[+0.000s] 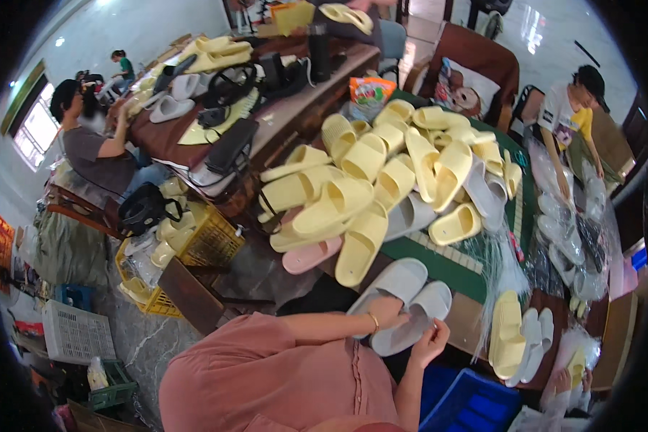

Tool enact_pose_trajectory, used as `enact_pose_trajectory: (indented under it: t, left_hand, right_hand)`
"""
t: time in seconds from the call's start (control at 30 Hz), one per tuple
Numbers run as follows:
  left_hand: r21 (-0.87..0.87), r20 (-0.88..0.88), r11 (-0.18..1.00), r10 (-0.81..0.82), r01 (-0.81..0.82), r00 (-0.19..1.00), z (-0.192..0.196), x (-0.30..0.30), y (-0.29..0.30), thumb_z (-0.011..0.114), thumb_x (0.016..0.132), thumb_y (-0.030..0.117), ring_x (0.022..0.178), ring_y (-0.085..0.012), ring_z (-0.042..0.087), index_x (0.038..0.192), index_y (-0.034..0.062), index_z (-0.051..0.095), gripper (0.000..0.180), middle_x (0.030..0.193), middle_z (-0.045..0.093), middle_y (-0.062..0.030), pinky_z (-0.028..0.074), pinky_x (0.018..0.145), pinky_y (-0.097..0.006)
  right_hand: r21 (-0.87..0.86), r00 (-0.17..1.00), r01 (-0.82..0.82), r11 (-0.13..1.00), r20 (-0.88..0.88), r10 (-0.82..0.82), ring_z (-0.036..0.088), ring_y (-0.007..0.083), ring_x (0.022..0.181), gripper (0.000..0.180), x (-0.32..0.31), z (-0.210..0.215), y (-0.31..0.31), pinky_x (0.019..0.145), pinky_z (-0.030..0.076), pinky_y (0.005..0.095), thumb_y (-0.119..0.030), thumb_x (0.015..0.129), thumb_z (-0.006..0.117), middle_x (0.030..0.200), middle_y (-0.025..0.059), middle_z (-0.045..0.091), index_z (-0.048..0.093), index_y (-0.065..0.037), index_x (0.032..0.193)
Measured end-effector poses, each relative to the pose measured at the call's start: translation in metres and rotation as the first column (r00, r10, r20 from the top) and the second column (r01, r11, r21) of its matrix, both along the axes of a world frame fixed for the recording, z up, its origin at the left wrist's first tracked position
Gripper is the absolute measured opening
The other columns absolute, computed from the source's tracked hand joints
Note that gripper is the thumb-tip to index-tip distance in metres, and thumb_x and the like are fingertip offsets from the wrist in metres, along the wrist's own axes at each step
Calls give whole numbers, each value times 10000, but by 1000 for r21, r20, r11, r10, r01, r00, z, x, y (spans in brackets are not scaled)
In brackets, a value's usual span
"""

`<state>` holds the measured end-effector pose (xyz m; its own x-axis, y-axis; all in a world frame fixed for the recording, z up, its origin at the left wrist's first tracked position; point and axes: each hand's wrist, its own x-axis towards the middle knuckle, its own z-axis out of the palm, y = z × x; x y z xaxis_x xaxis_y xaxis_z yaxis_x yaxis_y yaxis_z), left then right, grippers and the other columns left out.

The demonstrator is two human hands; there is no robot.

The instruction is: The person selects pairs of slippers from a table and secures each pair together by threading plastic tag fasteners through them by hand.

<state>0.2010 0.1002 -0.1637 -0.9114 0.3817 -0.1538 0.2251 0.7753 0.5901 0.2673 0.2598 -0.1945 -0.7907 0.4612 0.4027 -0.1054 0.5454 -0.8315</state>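
Observation:
A pair of light grey slippers lies side by side in front of me, close to my body. My left hand, with a bracelet at the wrist, is closed on the nearer grey slipper around its opening. Pressed together at that slipper's right edge are the fingers of my right hand; what they pinch is too small to make out. Just beyond, a large heap of pale yellow slippers covers a green table, with a few grey ones and a pink slipper among them.
Thin translucent strands hang over the table's right edge. Yellow slippers stand beside grey ones at right. A blue crate sits below my right arm. A yellow basket stands left. People work at left and at right, near bagged slippers.

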Motion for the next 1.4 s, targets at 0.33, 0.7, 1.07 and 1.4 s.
enact_pose_trajectory:
  t: [0.33,0.7,1.07,1.4]
  left_hand:
    - [-51,-101,998,-37,32,994,66,-51,-26,511,736,414,607,-354,585,637,4,619,436,669,593,-206,467,607,-447]
    - [-22,-640,973,164,-231,751,220,-206,-134,593,777,404,798,-312,591,1110,16,528,515,883,601,-192,467,698,-373]
    - [321,-145,947,33,16,989,36,-21,-82,627,760,87,678,-182,587,1052,11,555,311,799,602,-96,480,650,-290]
    - [447,24,890,-110,88,994,34,-7,-67,644,754,111,689,-166,597,1095,33,524,370,862,584,-99,490,636,-273]
  right_hand:
    - [-277,994,113,954,26,-110,499,116,718,160,2,20,24,638,430,227,52,826,449,922,44,542,558,-1,931]
    - [-129,961,268,955,-40,-275,549,208,758,137,0,42,62,661,434,265,45,782,510,835,120,566,594,-9,877]
    - [456,437,750,480,204,-876,289,420,1207,845,-12,78,187,1005,245,463,-396,627,698,1342,267,252,324,-13,1281]
    - [274,496,829,488,46,-867,433,357,1110,823,-21,55,229,977,333,415,-256,576,755,1194,230,452,374,32,1247]
